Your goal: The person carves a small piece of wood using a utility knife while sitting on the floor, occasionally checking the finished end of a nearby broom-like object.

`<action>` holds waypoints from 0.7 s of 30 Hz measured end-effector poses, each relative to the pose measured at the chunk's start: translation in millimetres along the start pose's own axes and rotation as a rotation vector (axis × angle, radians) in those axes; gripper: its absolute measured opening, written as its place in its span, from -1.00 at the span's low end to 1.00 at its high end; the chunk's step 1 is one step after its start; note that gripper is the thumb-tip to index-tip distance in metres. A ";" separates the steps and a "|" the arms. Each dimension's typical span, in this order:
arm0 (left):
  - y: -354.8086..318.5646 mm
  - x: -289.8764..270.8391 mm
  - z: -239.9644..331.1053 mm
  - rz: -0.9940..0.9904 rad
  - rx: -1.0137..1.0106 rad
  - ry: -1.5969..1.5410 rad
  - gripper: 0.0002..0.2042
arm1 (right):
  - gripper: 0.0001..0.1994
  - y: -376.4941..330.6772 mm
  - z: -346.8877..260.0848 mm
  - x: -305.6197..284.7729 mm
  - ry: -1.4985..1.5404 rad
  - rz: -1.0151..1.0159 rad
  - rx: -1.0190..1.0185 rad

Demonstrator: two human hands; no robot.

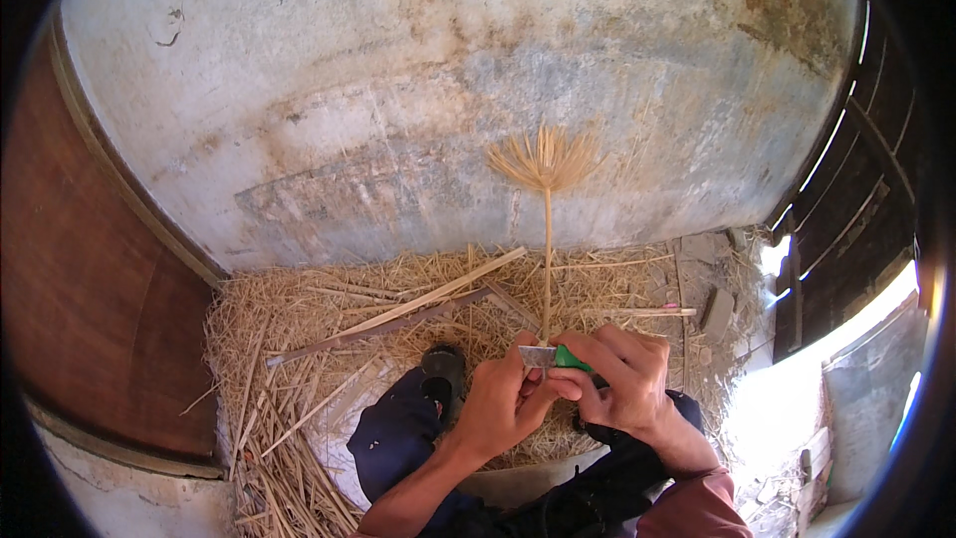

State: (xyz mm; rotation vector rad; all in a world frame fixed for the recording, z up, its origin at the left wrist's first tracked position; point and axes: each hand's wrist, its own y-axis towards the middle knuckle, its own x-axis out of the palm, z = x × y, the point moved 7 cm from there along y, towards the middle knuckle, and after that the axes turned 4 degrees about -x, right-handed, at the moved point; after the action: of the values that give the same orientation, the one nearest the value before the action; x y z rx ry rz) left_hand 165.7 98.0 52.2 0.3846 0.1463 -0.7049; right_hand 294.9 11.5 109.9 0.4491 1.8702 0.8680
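Observation:
A long thin wooden stick (547,259) runs away from me toward the wall, its far end split into a fan of curled shavings (544,161). Around its near end, the fingers of my left hand (506,401) are closed. My right hand (629,379) grips a knife by its green handle (570,360). The short, wide grey blade (538,357) lies across the stick, close to my left fingers. Both hands meet above my lap, thumbs near each other. My fingers partly hide the stick's near end.
Straw and shavings (617,284) cover the floor, with split strips (289,458) piled at left. Longer slats (428,299) lie ahead. A brick-like block (717,314) sits at right. Ahead rises a stained wall (398,139); a brown panel (100,289) stands left, dark boards (856,189) right.

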 end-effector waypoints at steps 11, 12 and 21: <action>5.2 -2.1 -8.0 -0.042 -0.050 0.146 -0.52 | -0.65 -2.1 10.2 0.3 0.103 0.037 0.042; 4.7 -1.6 -7.8 -0.053 -0.064 0.126 -0.49 | -0.65 -1.6 11.5 1.8 0.103 0.009 0.045; -2.5 10.1 -14.7 -0.103 -0.025 0.101 -0.39 | -0.65 1.2 15.3 6.2 0.100 -0.068 0.030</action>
State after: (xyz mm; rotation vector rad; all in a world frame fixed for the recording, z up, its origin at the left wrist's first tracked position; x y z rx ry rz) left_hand 171.7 96.0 35.3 0.3912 0.2714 -0.7845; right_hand 305.7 21.8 102.9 0.3646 1.9815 0.8311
